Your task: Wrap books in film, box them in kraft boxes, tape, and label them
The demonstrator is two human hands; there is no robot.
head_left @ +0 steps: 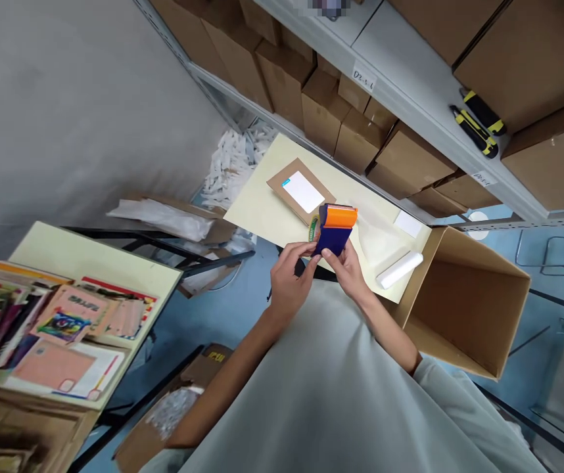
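Gripping a blue-and-orange tape dispenser (334,231) in left hand (289,274) and right hand (347,266), labelled cardboard mailer (302,190) just beyond on the worktop (260,211).

Tape dispenser (334,228) was hard plastic, orange and blue, smooth with a slight sheen. Surface (262,210) was pale, matt and smooth, looked like laminate board. Flat mailer (315,182) was brown cardboard, matt; its label (304,192) was smooth white paper. Open box (464,309) and shelf boxes (286,79) were raw brown cardboard, dull. Shelf (410,98) was grey painted metal, smooth. Book covers (65,322) were paper, some glossy. Shirt (331,394) was pale matt cloth. Floor (213,315) looked smooth, blue and faintly shiny.
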